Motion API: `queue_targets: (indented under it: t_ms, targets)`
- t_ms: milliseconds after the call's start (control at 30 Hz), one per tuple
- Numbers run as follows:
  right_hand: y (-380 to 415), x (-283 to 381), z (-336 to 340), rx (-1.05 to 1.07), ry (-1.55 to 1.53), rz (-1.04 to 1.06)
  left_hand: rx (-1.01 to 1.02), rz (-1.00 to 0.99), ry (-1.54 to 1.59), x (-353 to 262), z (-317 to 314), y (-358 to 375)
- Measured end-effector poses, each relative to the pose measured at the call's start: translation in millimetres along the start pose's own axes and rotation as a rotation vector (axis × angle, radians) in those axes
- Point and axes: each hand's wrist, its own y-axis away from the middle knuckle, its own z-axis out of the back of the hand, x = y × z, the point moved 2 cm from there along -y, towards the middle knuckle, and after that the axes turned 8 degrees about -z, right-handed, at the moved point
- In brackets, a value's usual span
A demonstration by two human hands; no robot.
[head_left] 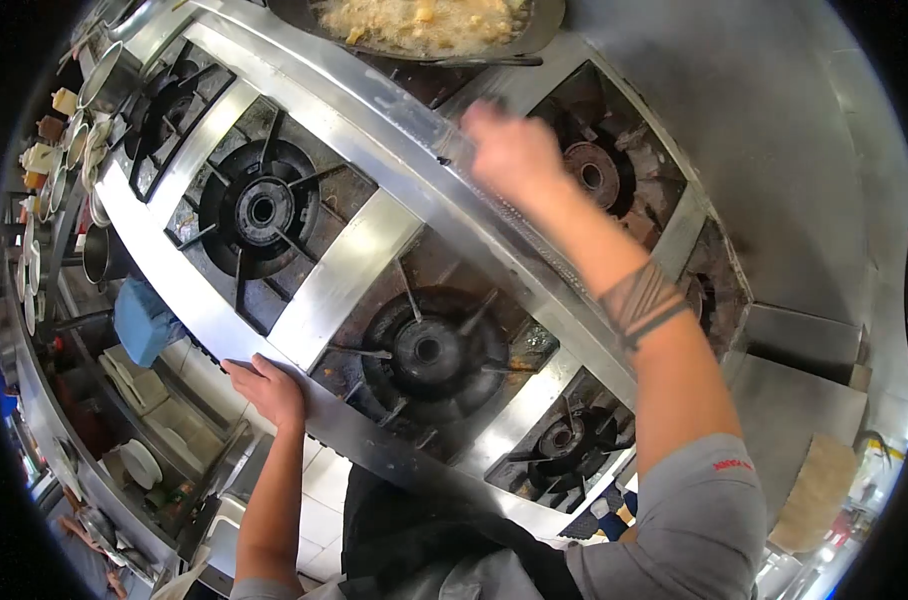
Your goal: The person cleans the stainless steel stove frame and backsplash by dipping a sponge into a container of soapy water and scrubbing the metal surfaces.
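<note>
My left hand [266, 391] lies on the steel front edge [319, 415] of the stove, fingers apart and holding nothing. Stretched out over the raised steel ledge [564, 275] is my right hand [504, 145], blurred by motion; its fingers and anything in them cannot be made out. Just above it, at the top, a dark pan [546, 25] holds bubbling oil with yellowish pieces of food [424, 20]. A front burner [429, 347] with a black grate sits between my arms. Near my right wrist is a rear burner [591, 175].
More burners [264, 210] line the stove at the left, with another [562, 438] at the lower right. Pots [109, 80], a blue container [142, 322] and a white bowl [140, 464] are at the left. A brown cloth [816, 492] hangs at the lower right.
</note>
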Motion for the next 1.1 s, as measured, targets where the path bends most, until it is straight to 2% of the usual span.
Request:
queue_targets:
  t_ms: [67, 133, 167, 233, 267, 300, 333, 400, 467, 533, 600, 633, 667, 733, 800, 867, 933, 967, 1033, 1067, 1100]
  targets:
    - [-54, -54, 2, -0.174, 0.102, -0.05, -0.026, -0.051, -0.017, 14, -10, -2]
    - [-82, -73, 4, -0.249, -0.01, -0.183, -0.052, -0.1, -0.028, 20, -10, -1]
    - [-77, -61, -11, -0.285, 0.075, -0.081, -0.052, -0.085, -0.033, 16, -9, -2]
    - [-24, 6, -9, -0.08, 0.051, -0.14, -0.041, -0.044, -0.013, 5, -6, 0]
    - [2, 34, -24, -0.26, 0.048, -0.087, -0.035, -0.044, -0.005, 2, -6, 2]
    - [27, 51, -37, -0.512, -0.01, 0.179, -0.024, -0.025, -0.015, 1, -5, 1]
    - [35, 62, -37, -0.595, -0.073, 0.232, -0.015, -0.012, -0.031, 1, -3, -2]
    - [18, 44, -23, -0.279, -0.179, -0.03, -0.015, -0.022, -0.03, 1, -2, -3]
    - [-15, 15, -4, -0.177, -0.171, -0.156, -0.014, -0.016, -0.031, 4, -3, 0]
    - [-28, 17, -10, -0.214, -0.193, -0.14, -0.011, -0.029, -0.032, 5, -4, -1]
    - [-7, 48, -30, -0.437, 0.018, -0.218, -0.02, -0.042, -0.035, 2, -5, -2]
    - [16, 61, -34, -0.491, -0.035, -0.122, -0.02, -0.012, -0.048, -1, -4, -2]
    - [40, 62, -38, -0.582, -0.109, 0.062, -0.015, 0.014, -0.069, -2, -1, 0]
    - [94, 44, -37, -0.563, -0.354, 0.038, -0.005, -0.009, -0.071, 0, -3, 1]
    - [166, 10, -24, -0.545, -0.409, -0.093, -0.016, -0.024, -0.066, -2, 0, 0]
    - [248, -30, -25, -0.507, -0.382, -0.271, 0.023, 0.042, -0.102, -10, 4, 1]
    - [320, -79, -50, -0.504, -0.396, -0.436, 0.005, 0.038, -0.125, -10, 0, -1]
    - [316, -74, -50, -0.504, -0.398, -0.446, -0.015, 0.038, -0.119, -8, -3, -1]
    - [300, -44, -39, -0.598, -0.195, -0.547, -0.027, 0.033, -0.127, -8, -3, 2]
    - [271, -24, -39, -0.674, -0.275, -0.484, -0.015, 0.029, -0.131, -15, 3, 4]
    - [241, -9, -36, -0.626, -0.305, -0.471, -0.014, 0.028, -0.142, -15, 3, 5]
